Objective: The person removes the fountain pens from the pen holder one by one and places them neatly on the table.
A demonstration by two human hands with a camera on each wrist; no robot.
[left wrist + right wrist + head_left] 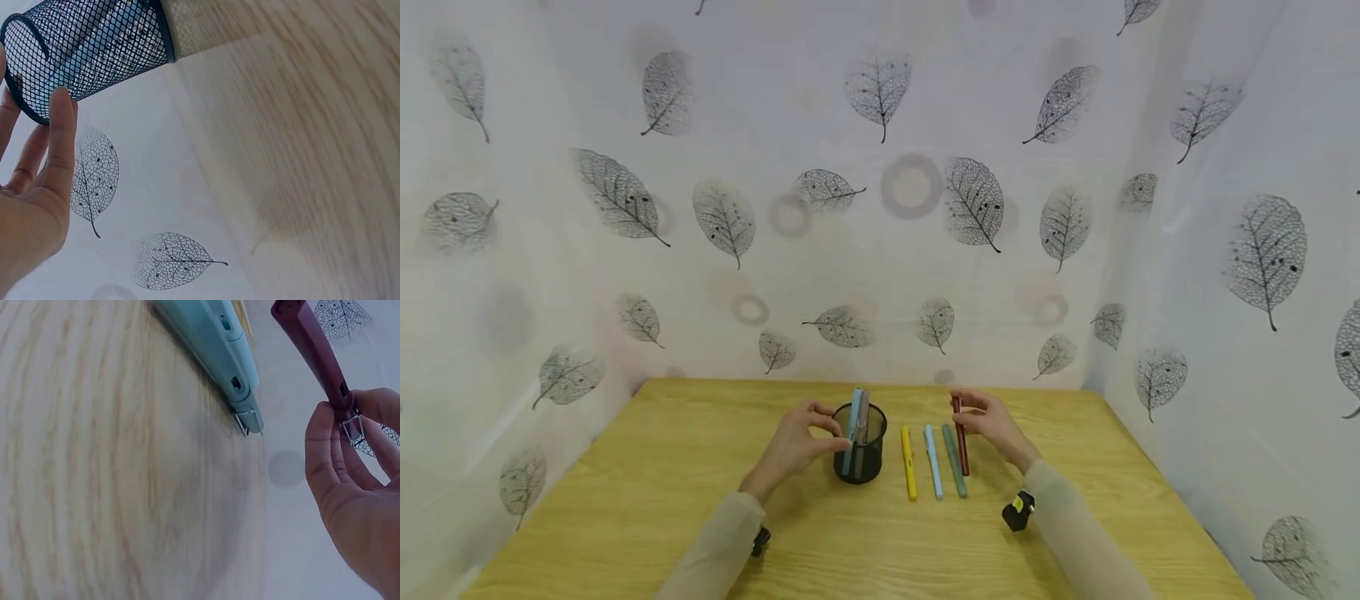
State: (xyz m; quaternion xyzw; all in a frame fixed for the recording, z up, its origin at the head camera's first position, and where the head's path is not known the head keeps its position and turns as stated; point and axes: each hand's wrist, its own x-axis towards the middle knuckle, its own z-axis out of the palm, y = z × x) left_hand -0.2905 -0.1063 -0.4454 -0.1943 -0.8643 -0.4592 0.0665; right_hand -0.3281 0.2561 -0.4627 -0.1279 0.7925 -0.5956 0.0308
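Observation:
A black mesh pen holder (pixel 860 462) stands upright on the table with a blue pen (pixel 854 417) and a greyish pen (pixel 862 414) in it. My left hand (pixel 797 446) holds the pen holder near its rim, thumb in front and fingers behind. In the left wrist view, fingertips (pixel 60 103) lie against the dark rim of the mesh. My right hand (pixel 992 423) pinches a dark red pen (pixel 962 446) by its clip end. That pen points downward, and in the right wrist view it is raised off the wood. Beside it lies a grey-green pen (pixel 954 461).
Left of the grey-green pen lie a light blue pen (pixel 933 462) and a yellow pen (pixel 909 463), all roughly side by side. The wooden table (pixel 715 433) ends at a leaf-patterned curtain (pixel 880 250) at the back and sides.

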